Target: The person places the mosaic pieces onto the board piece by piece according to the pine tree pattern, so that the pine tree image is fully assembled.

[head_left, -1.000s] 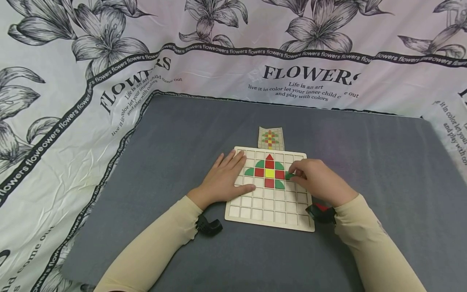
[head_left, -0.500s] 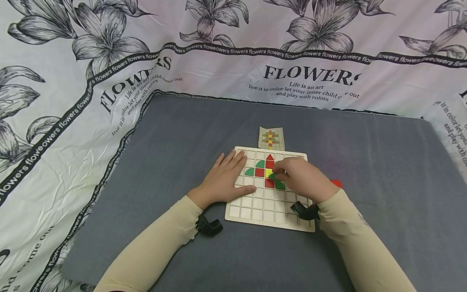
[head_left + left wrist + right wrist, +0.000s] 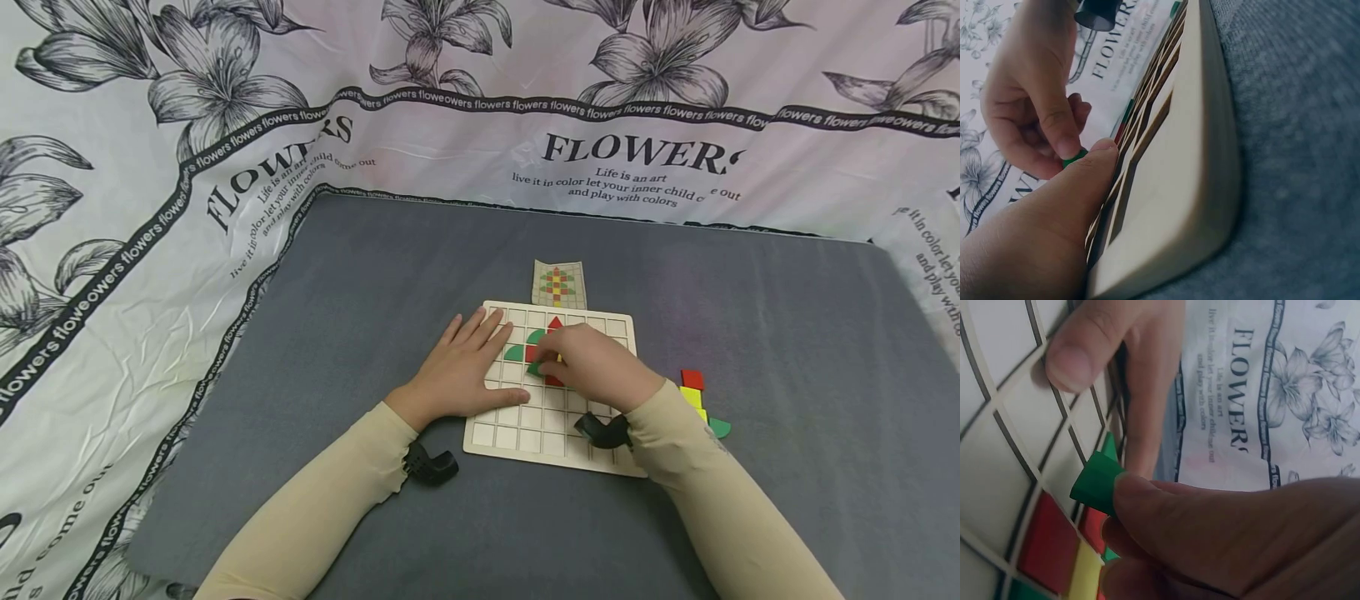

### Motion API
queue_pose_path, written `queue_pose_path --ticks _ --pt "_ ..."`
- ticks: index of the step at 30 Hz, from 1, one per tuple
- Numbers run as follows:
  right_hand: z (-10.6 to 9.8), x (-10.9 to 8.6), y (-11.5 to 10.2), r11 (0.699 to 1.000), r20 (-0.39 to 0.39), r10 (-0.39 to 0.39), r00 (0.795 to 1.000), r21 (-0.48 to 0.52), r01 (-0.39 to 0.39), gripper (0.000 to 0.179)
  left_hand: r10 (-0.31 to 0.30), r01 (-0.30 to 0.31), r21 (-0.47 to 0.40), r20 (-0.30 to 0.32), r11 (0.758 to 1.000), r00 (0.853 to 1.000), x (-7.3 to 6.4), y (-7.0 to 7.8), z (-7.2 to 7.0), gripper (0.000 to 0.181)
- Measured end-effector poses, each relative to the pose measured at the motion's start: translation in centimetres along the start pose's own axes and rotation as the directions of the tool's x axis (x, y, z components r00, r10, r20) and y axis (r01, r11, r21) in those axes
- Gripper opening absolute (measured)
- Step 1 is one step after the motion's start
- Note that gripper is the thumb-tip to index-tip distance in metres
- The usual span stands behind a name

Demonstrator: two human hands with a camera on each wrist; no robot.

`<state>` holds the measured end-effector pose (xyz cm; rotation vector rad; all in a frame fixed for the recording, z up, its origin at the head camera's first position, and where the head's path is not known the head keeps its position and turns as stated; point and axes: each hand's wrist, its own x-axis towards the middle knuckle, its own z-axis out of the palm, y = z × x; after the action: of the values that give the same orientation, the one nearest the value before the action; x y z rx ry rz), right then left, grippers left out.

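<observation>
A pale wooden grid board (image 3: pixel 517 435) lies on the grey table, with red, yellow and green tiles set in its upper squares. My left hand (image 3: pixel 461 367) rests spread on the board's left side, its thumb stretched over the squares. Between thumb and fingers my right hand (image 3: pixel 596 367) pinches a green quarter-round tile (image 3: pixel 1096 482), held over the grid left of the lower red tile (image 3: pixel 1047 544). Part of the tile pattern is hidden under the right hand in the head view. The left wrist view shows the green tile's edge (image 3: pixel 1075 157) just beyond the left thumb.
Above the board lies a small pattern card (image 3: pixel 558 285) with a coloured tree-like design. To the right of the board sit loose tiles: a red one (image 3: pixel 692 380), yellow ones (image 3: pixel 691 397) and a green one (image 3: pixel 719 427). Floral cloth (image 3: pixel 450 150) hangs behind the table.
My right hand has carried the green tile leftward from the board's right side across the pattern. The loose tiles on the right have come into view. My left hand has stayed in place.
</observation>
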<state>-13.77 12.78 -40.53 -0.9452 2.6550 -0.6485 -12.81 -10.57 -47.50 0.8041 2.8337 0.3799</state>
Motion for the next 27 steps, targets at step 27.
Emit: queue_pose_path --ticks 27 --pt "1.03 0.12 0.05 0.993 -0.035 -0.059 0.998 -0.103 0.055 0.012 -0.004 0.005 -0.026 0.010 1.000 1.000 0.03 0.15 -0.25 0.106"
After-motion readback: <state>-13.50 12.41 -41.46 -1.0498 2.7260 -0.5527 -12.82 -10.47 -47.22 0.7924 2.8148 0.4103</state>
